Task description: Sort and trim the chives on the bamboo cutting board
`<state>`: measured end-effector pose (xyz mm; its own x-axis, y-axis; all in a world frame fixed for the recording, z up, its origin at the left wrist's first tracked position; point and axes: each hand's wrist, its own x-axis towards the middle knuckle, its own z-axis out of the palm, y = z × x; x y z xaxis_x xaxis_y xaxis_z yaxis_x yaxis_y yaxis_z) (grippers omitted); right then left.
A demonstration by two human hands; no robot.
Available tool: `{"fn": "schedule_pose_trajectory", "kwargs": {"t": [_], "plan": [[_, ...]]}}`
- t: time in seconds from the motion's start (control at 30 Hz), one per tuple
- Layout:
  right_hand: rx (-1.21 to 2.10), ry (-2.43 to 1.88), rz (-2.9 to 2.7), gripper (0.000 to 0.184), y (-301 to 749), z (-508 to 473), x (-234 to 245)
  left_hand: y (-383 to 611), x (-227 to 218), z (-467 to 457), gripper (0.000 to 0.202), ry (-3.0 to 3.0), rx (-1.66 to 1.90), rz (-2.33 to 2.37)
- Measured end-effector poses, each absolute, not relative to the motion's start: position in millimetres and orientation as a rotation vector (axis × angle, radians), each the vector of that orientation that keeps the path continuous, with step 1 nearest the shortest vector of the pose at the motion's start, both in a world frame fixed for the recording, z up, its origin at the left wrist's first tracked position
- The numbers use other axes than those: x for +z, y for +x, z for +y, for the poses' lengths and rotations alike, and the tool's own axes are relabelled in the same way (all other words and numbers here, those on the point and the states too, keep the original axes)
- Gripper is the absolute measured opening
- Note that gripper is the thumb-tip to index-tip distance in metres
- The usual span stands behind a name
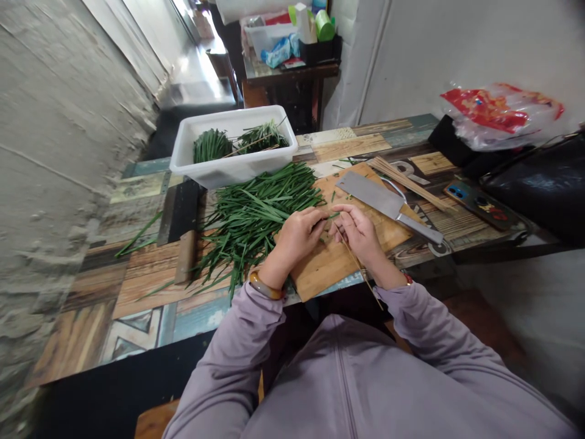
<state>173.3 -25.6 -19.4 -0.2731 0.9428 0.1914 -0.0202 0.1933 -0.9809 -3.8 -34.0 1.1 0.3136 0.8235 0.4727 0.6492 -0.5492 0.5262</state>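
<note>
Lilac sleeves (249, 332) reach from six o'clock to two bare hands meeting over a wooden board (313, 277); clock positions here are centred on the hands. In this head view, the right hand (359, 230) has its fingers closed on a thin stick (362, 270), which slants past the wrist toward five o'clock. The left hand (301, 235) has its fingers curled inward, close to the right fingertips, where a bit of green shows; whether it grips anything cannot be told. Loose long greens (269, 198) lie heaped at nine o'clock, overlapping the board's edge. Beyond them, also at nine, is a wooden-handled knife (185, 256). At ten sits a white tub (247, 171) holding more greens. At two, a cleaver (372, 194) lies on the board, with a bundle of sticks (411, 186) just beyond; at three, a phone (478, 204).
</note>
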Motion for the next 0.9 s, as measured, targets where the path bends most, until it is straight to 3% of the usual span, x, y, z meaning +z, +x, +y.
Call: {"fn": "schedule_pose_trajectory", "kwargs": {"t": [0.3, 0.53, 0.77, 0.9], "plan": [[1.18, -1.071, -1.506, 0.032, 170.3, -23.6, -25.9, 1.8, -3.8, -40.1, 0.026, 2.72, 0.842, 1.527], [1.165, -1.049, -1.264, 0.034, 168.2, -20.8, -20.9, -21.3, 1.5, -41.9, 0.027, 2.681, 0.781, 1.668], [1.142, -0.995, -1.211, 0.033, 173.7, -20.0, -20.5, -74.8, 15.3, -75.4, 0.023, 2.524, 0.866, 1.95], [1.293, -0.914, -1.295, 0.033, 173.6, -22.0, -18.2, -91.1, 30.8, -92.6, 0.021, 2.318, 1.139, 2.108]]}}
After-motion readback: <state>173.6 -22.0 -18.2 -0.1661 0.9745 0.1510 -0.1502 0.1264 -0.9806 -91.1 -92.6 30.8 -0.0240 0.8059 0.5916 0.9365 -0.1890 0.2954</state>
